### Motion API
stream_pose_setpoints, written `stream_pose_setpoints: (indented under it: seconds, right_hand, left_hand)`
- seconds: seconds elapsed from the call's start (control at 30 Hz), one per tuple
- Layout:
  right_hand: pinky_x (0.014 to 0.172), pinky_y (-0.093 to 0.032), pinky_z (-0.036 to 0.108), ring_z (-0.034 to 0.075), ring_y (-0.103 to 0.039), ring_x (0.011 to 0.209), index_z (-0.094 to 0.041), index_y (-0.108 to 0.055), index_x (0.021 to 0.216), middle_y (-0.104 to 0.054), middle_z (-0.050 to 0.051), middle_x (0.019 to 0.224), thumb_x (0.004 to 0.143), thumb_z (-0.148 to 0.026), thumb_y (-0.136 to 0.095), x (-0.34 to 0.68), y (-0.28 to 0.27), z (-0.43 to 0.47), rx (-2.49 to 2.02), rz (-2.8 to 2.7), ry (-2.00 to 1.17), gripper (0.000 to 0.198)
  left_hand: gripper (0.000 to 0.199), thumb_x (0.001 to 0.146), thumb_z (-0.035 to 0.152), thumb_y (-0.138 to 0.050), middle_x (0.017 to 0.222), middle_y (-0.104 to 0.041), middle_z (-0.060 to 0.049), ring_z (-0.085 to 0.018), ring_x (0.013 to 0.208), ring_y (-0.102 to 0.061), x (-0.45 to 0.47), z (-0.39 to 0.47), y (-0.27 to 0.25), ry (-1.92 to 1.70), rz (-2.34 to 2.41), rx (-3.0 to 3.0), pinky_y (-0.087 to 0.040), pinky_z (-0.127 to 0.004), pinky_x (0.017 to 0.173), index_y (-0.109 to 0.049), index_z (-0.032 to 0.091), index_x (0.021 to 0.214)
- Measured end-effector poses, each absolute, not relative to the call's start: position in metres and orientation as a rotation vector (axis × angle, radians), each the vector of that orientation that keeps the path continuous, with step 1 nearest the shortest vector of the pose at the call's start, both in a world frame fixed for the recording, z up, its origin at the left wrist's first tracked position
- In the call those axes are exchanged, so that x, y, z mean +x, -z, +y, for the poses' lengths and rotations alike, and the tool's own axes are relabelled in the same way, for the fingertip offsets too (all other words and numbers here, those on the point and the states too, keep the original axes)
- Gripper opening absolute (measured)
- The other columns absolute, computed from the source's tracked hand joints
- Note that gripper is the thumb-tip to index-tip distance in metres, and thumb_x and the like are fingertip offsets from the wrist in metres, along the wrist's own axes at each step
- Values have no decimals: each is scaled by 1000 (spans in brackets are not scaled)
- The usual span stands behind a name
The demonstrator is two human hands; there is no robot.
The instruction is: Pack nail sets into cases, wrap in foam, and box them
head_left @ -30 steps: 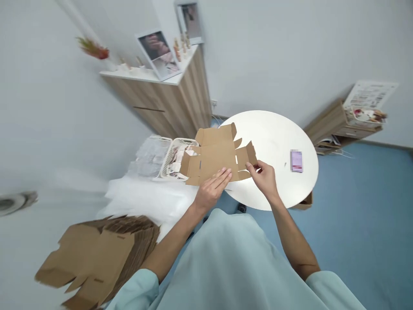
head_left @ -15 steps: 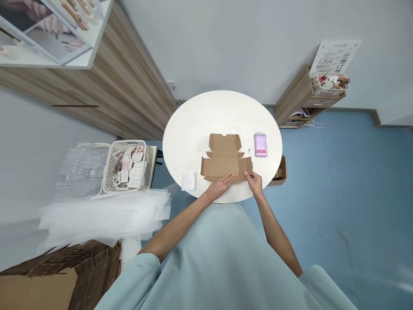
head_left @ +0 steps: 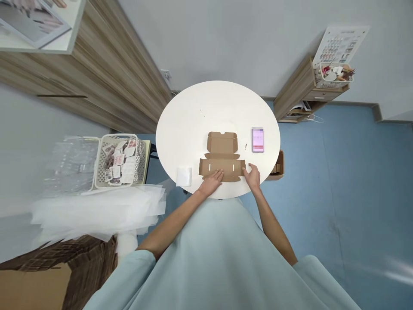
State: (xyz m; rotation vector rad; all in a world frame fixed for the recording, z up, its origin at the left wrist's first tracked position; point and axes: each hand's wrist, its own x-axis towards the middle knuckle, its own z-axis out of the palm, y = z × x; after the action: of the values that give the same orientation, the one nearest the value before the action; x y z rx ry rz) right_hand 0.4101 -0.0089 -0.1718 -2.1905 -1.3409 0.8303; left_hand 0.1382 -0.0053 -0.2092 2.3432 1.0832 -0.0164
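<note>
On the white round table (head_left: pixel 183 125) lies a brown cardboard mailer box (head_left: pixel 222 145), its lid panel spread flat towards the far side. Its near part is folded, with two white slots showing. My left hand (head_left: pixel 211 182) rests with outstretched fingers on the near edge of the cardboard. At the right end of the box, my right hand (head_left: pixel 253 176) has thumb and fingers apart, the thumb at the edge of the folded side. A small white square packet (head_left: pixel 183 176) lies left of my left hand. Beyond my right hand is a phone (head_left: pixel 257 140) with a blurred pinkish screen.
To the left stand a white basket (head_left: pixel 137 160) of small cards and packets, a pile of white translucent sheets (head_left: pixel 100 211) and stacked flat cardboard (head_left: pixel 32 284). An open carton (head_left: pixel 280 168) is on the floor at right. A wooden cabinet (head_left: pixel 295 92) stands by the wall.
The side flaps of the box have been folded inward, so the slots now show on its near panel. My right hand has loosened from the right flap. The view has shifted slightly.
</note>
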Motion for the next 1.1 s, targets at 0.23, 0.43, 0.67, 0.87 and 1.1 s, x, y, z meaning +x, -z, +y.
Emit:
stream_pose_setpoints:
  seconds: [0.23,0.43,0.67,0.87,1.1]
  right_hand:
    - [120,-44,52,37,-47,150,-17,-21,171,-36,22,170,97,-33,-60,374,156,60,-2043,-1662,-975,86]
    - [107,-53,52,39,-63,128,-24,-11,175,-46,23,155,92,-24,-65,344,159,83,-2117,-1695,-1158,98]
    - [100,-57,46,33,-67,122,-33,-1,175,-44,19,152,85,-42,-84,346,162,54,-1991,-1844,-1146,122]
    - [105,-52,55,44,-55,140,-35,8,173,-23,26,168,64,-48,-101,363,161,26,-1869,-2060,-1346,155]
    - [102,-55,49,39,-63,131,-34,2,175,-31,23,165,73,-42,-95,365,163,24,-1912,-2072,-1265,140]
  left_hand:
    - [72,89,14,-71,170,-41,-24,-36,160,-38,92,2,195,-93,1269,2190,-44,-55,125,-47,17,157]
    - [43,92,6,-58,156,-59,-14,-31,145,-57,92,3,174,0,1347,2083,-54,-46,116,-74,23,127]
    - [44,90,3,-52,142,-70,-11,-28,131,-67,97,2,164,-42,1367,2024,-55,-43,114,-80,23,118]
    - [38,92,5,-51,137,-73,-9,-29,119,-73,104,1,170,-139,1582,1867,-57,-43,108,-82,23,105]
    - [51,93,12,-56,128,-71,-13,-28,112,-71,110,3,166,-293,1798,1638,-58,-43,98,-57,21,143]
